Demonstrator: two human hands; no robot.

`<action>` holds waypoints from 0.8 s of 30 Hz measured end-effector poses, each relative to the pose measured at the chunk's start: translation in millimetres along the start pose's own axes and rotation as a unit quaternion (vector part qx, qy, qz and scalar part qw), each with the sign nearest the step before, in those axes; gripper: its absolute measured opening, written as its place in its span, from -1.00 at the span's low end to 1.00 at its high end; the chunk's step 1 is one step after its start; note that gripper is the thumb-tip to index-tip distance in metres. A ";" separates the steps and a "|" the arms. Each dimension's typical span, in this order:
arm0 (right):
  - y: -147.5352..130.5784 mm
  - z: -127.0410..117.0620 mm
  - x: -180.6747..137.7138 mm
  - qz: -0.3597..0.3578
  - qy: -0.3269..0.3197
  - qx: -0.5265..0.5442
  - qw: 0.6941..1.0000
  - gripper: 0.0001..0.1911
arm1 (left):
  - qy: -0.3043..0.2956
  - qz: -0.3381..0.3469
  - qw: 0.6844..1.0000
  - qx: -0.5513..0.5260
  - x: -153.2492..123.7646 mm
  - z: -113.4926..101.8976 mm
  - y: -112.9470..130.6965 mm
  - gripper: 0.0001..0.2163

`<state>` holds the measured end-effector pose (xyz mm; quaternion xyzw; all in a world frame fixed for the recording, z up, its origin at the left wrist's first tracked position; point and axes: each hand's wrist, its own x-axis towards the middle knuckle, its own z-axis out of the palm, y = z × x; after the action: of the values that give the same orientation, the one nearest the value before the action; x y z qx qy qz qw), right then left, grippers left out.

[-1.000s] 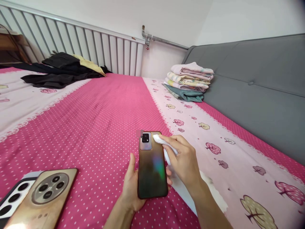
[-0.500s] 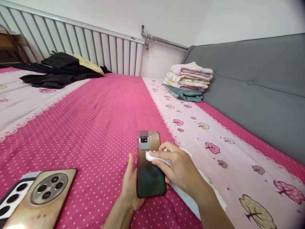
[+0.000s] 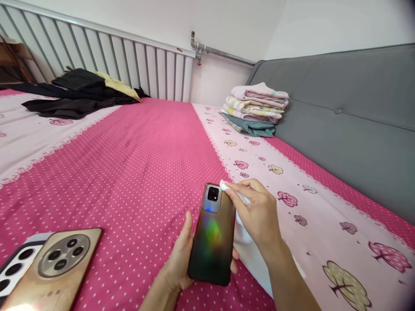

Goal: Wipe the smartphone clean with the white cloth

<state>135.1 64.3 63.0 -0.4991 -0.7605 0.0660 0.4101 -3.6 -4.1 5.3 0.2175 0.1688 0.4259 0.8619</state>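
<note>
Two hands are working above a pink dotted bedsheet (image 3: pixel 139 155): the left hand (image 3: pixel 181 259) is clasping a dark iridescent smartphone (image 3: pixel 212 239), the right hand (image 3: pixel 259 214) pinching a white cloth (image 3: pixel 224 185) against it.

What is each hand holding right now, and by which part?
Left hand grips the dark iridescent phone by its lower side edges. Right hand pinches a white cloth at the phone's upper right corner.
</note>
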 end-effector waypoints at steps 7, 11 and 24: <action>-8.8 -0.3 -6.3 0.038 -0.125 0.106 0.986 -0.80 | 0.015 0.039 0.998 -0.043 1.3 -2.1 3.6 -0.19; -15.2 -8.8 -13.2 0.055 -0.320 0.164 0.931 -0.83 | 0.056 0.069 0.993 -0.075 1.7 -3.7 5.5 -0.27; -5.5 -4.9 -2.4 0.004 -0.056 0.043 0.997 -0.82 | -0.008 0.010 1.000 -0.025 0.3 -3.1 0.1 -0.15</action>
<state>135.0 58.1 67.7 -0.4800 -0.7766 0.1283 0.3874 -5.0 -3.0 2.7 0.2010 0.1492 0.4370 0.8639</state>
